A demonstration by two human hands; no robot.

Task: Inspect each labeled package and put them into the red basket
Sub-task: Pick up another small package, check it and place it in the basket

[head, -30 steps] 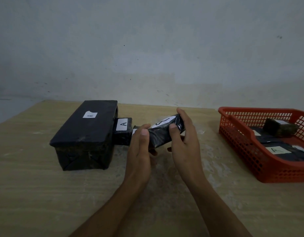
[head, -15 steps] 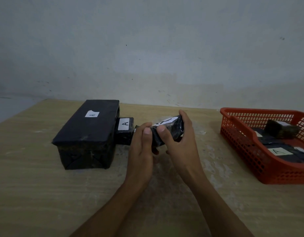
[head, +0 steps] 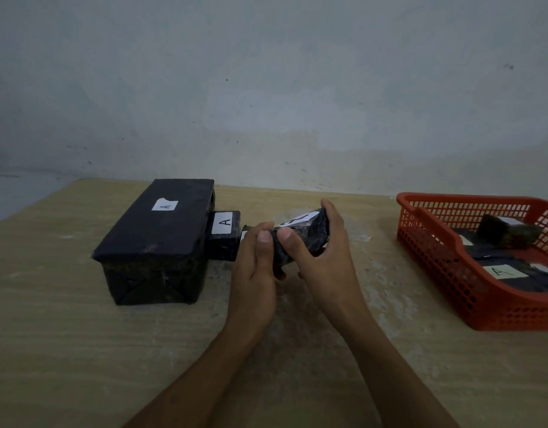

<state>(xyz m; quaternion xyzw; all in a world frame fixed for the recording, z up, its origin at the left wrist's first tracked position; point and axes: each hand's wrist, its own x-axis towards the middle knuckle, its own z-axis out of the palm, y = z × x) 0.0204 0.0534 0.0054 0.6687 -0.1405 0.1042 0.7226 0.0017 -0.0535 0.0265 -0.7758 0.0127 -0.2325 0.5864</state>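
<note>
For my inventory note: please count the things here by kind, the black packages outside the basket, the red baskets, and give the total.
Black packages outside the basket: 3, the large box, the small box beside it, and the package held in both hands.
Red baskets: 1.
Total: 4.
Packages inside the basket overlap; their count is unclear.

A pale wooden table (head: 81, 350) stands against a gray wall (head: 266, 88). The wall has small dark marks. The light is dim.

Bare table (head: 371, 273) lies open between the hands (head: 291, 257) and red basket (head: 445, 273); 2 black packages (head: 161, 236) block the left.
</note>
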